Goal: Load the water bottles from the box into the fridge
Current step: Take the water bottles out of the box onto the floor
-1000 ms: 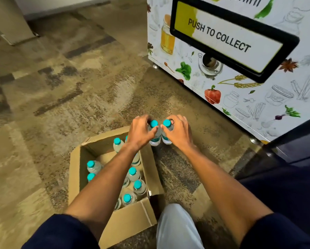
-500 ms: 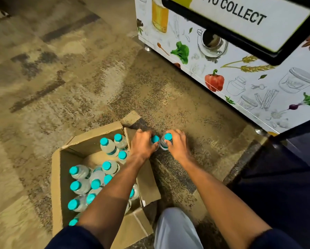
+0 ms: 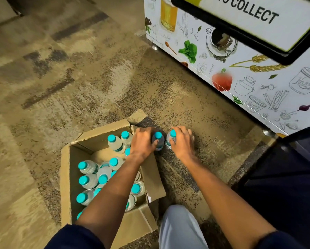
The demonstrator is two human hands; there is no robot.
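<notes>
An open cardboard box [image 3: 65, 178] sits on the carpet at lower left, holding several clear water bottles [image 3: 87, 167] with teal caps. Just right of the box, two more bottles stand upright on the carpet. My left hand [image 3: 142, 142] grips the left bottle [image 3: 158, 139] around its body. My right hand [image 3: 182, 141] grips the right bottle [image 3: 170, 138]. The fridge's dark open door [image 3: 283, 177] shows at the right edge; its inside is hidden.
A white vending machine [image 3: 222, 69] printed with food drawings and a "TO COLLECT" flap stands at upper right on small metal feet. Patterned brown carpet [image 3: 60, 78] spreads to the left. My light-trousered knee [image 3: 179, 229] is at bottom centre.
Both hands have lowered the two bottles from above the box's right edge down to the carpet beside it. The view has tilted down and closer.
</notes>
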